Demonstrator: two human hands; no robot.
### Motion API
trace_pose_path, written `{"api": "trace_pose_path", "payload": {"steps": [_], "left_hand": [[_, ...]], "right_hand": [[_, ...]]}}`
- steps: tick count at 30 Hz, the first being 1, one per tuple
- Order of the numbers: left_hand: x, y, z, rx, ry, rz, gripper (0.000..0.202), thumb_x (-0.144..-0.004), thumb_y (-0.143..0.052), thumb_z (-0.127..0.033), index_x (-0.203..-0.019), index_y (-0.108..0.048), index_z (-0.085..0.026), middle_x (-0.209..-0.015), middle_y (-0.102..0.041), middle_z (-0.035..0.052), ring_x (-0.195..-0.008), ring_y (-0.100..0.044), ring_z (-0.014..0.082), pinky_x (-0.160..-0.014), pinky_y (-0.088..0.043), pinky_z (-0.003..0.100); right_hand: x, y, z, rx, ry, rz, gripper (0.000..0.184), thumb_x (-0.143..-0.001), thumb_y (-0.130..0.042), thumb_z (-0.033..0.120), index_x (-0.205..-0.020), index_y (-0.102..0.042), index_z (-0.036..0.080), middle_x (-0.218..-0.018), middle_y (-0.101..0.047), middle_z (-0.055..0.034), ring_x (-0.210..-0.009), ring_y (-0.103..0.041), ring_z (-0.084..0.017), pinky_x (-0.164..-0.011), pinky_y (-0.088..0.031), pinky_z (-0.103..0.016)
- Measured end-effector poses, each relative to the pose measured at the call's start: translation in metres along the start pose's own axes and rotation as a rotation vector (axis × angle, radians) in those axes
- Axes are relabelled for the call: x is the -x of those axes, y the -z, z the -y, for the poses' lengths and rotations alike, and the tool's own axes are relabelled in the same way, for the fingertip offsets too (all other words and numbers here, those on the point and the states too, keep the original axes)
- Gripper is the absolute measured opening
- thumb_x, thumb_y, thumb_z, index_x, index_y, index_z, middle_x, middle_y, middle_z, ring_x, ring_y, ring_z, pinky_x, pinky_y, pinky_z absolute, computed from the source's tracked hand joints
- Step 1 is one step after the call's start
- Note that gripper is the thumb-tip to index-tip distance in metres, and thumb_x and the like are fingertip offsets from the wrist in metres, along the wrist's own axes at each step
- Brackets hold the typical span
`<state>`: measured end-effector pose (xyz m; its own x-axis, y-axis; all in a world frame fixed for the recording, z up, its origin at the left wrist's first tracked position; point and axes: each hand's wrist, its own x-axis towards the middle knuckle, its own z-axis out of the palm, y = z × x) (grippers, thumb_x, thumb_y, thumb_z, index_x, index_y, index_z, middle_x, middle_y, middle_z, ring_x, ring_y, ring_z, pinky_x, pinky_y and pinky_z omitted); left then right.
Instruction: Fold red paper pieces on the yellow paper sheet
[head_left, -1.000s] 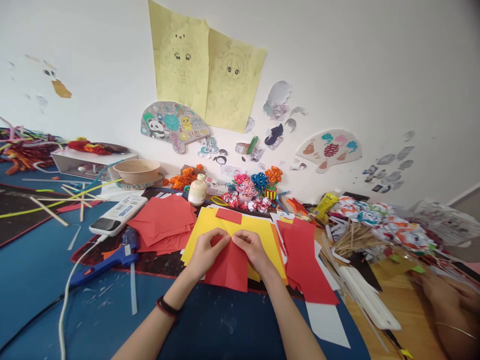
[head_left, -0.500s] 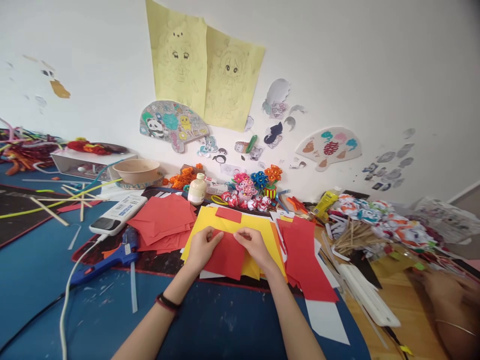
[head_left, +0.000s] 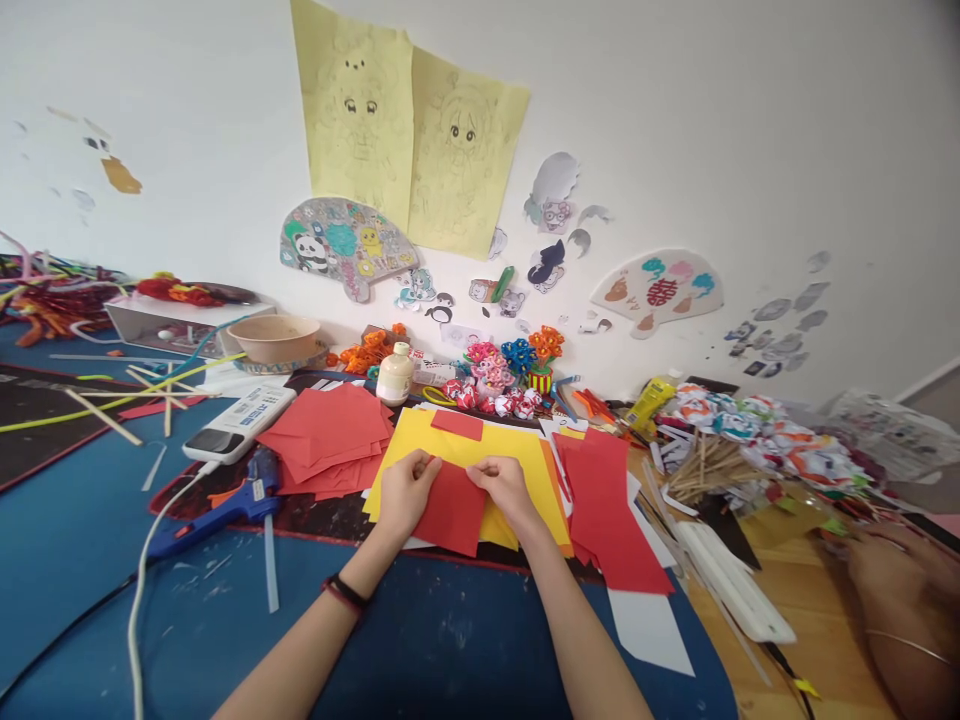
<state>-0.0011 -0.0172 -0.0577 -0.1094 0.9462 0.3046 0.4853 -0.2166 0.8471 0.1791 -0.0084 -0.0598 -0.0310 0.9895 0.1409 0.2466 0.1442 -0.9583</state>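
A square sheet of red paper (head_left: 452,512) is held between my two hands, above a stack of yellow paper (head_left: 517,450). The fingertips of my left hand (head_left: 409,490) pinch its upper left corner. At the upper right corner, my right hand (head_left: 506,488) grips it between thumb and fingers. Just beyond the hands, a small red paper strip (head_left: 457,425) lies on the yellow stack. To the left is a loose pile of red squares (head_left: 330,435); larger red sheets (head_left: 619,515) lie to the right.
A blue glue gun (head_left: 217,515) and a white power strip (head_left: 238,425) lie left. Behind the paper stand a cream bottle (head_left: 395,375) and pipe-cleaner flowers (head_left: 517,360). Wooden sticks (head_left: 705,468) and another person's hand (head_left: 892,570) are at right.
Both hands keep their pinch on the red sheet. It has turned slightly, and its upper edge now shows more clearly between the fingers. The view has shifted a little.
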Motion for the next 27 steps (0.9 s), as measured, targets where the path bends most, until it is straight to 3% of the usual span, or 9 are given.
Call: {"api": "trace_pose_path", "payload": {"steps": [15,27], "left_hand": [[0.0036,0.0011,-0.0056,-0.029,0.005,-0.015,0.033,-0.083,-0.048,-0.041,-0.061,-0.051,-0.017,-0.054,-0.05,-0.0038,-0.053,-0.042,0.0107,-0.052,-0.027,0.022],[0.0048,0.0012,-0.0055,-0.016,-0.014,-0.031,0.035,-0.084,-0.046,-0.043,-0.059,-0.045,-0.018,-0.053,-0.043,-0.005,-0.052,-0.039,0.0107,-0.052,-0.027,0.023]], "right_hand": [[0.0038,-0.006,-0.0062,0.035,-0.066,-0.08,0.021,-0.07,-0.067,0.035,-0.064,-0.069,0.015,-0.067,-0.071,-0.0064,-0.067,-0.063,-0.022,-0.058,-0.044,-0.028],[0.0077,-0.0092,-0.0021,0.059,-0.075,-0.133,0.019,-0.069,-0.067,0.036,-0.064,-0.071,0.018,-0.069,-0.072,-0.0061,-0.07,-0.065,-0.025,-0.061,-0.045,-0.03]]}}
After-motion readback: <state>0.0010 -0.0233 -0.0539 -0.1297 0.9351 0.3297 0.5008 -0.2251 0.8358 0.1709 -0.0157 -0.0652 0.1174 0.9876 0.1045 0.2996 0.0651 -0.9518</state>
